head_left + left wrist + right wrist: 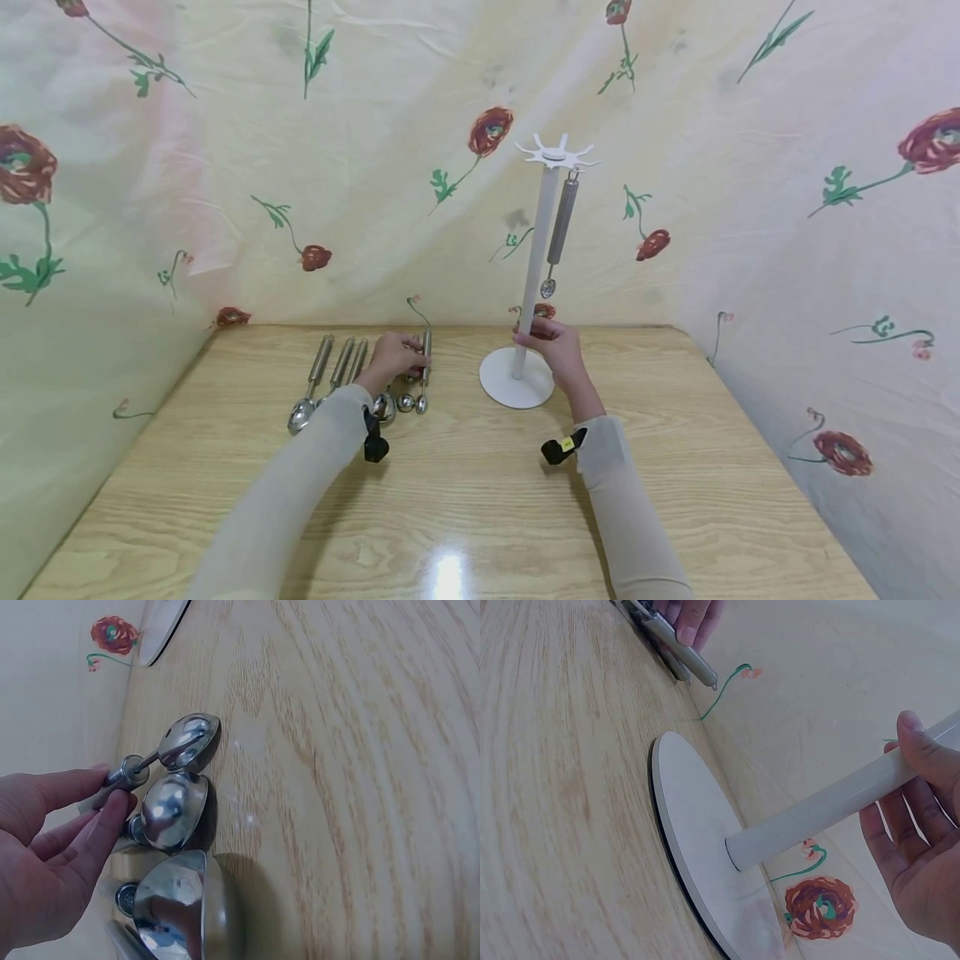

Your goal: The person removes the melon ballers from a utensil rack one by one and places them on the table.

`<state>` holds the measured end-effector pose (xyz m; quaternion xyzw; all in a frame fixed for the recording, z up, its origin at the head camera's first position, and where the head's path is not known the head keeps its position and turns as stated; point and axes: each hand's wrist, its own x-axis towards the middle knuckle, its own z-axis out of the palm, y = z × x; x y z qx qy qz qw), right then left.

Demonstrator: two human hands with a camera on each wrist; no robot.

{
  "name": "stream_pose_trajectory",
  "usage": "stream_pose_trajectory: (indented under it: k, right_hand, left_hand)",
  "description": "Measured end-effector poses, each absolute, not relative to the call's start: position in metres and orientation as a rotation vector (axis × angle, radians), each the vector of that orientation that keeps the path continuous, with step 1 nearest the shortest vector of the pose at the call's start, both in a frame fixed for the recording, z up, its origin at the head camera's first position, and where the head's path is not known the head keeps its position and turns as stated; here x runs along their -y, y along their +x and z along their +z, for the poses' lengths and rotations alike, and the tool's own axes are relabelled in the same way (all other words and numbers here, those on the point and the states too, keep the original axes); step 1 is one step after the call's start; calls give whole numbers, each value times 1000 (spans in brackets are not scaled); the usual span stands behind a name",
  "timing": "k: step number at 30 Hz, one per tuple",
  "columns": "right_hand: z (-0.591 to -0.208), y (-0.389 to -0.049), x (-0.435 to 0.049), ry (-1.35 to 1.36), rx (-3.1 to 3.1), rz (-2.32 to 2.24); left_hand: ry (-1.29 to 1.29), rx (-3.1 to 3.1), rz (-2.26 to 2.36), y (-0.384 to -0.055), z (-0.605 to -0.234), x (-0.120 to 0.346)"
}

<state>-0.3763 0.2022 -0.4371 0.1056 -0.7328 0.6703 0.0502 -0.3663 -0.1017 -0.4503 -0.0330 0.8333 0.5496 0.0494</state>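
Note:
My left hand (395,357) pinches the handle of a small metal measuring spoon (189,741), the rightmost in a row on the table. Its bowl stays low at the tabletop while thumb and fingers grip the handle. Beside it lie a round-bowled measuring spoon (174,812) and a larger one (178,907). My right hand (557,350) holds the white pole (533,267) of an upright stand, low above its round base (495,379). From one hook of the stand's star-shaped top (553,155) hangs a slim measuring spoon (563,221) with a grey handle.
More metal spoons (321,360) lie side by side at the left, partly hidden by my left forearm. A flowered cloth (390,167) rises behind the wooden table (465,492) and along both sides. Black wrist cameras sit on both sleeves.

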Motion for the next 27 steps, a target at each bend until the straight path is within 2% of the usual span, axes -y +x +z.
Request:
stream_pose_trajectory:
  k: [27]
  right_hand:
    - [-439,-377,-202,348,2208,2061]
  left_hand:
    - [-62,-2738,1403,-367,-443,95]
